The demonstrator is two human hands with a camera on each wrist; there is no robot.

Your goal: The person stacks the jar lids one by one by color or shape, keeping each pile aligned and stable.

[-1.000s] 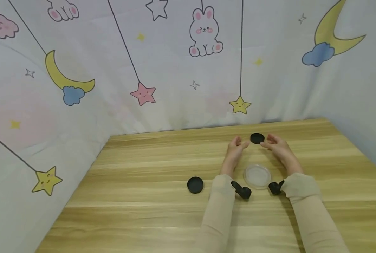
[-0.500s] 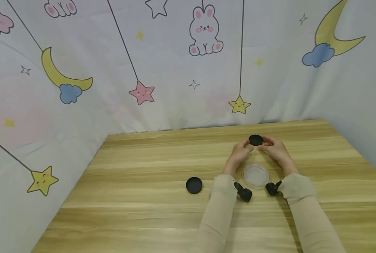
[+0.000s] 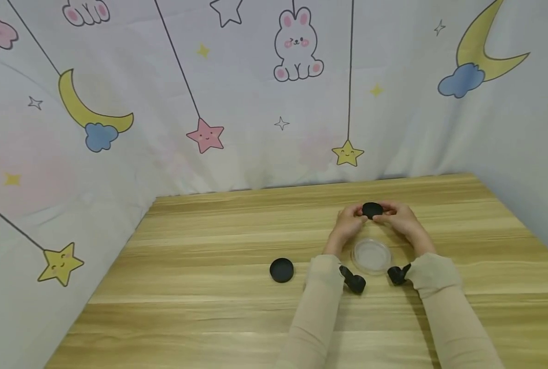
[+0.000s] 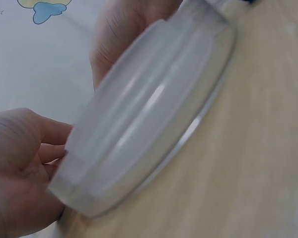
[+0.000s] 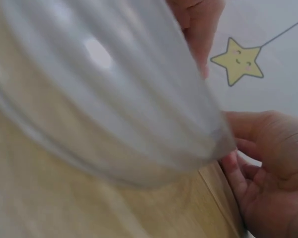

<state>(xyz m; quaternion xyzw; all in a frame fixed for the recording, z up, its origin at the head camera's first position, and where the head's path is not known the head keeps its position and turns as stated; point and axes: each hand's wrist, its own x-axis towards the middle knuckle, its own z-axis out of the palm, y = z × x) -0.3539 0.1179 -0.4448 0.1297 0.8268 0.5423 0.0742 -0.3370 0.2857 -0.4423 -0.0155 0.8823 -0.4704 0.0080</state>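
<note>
In the head view, a round black lid is held between both hands near the back of the table. My left hand pinches its left edge, thumb in front and fingers behind. From the other side my right hand grips the right edge the same way. Between the forearms stands a round clear plastic container, nearer to me than the lid. It fills much of both wrist views, blocking the lid and some fingers there. A second black round lid lies left of the left sleeve, its raised rim upward.
All of this is on a wood-grain table. A white curtain printed with stars, moons and a rabbit hangs behind it. Small black wrist cameras stick out from the cuffs, close to the clear container.
A second ago the hands were apart on either side of the black lid. They closed on its edges and have brought it slightly toward me. The container and second lid stayed put.
</note>
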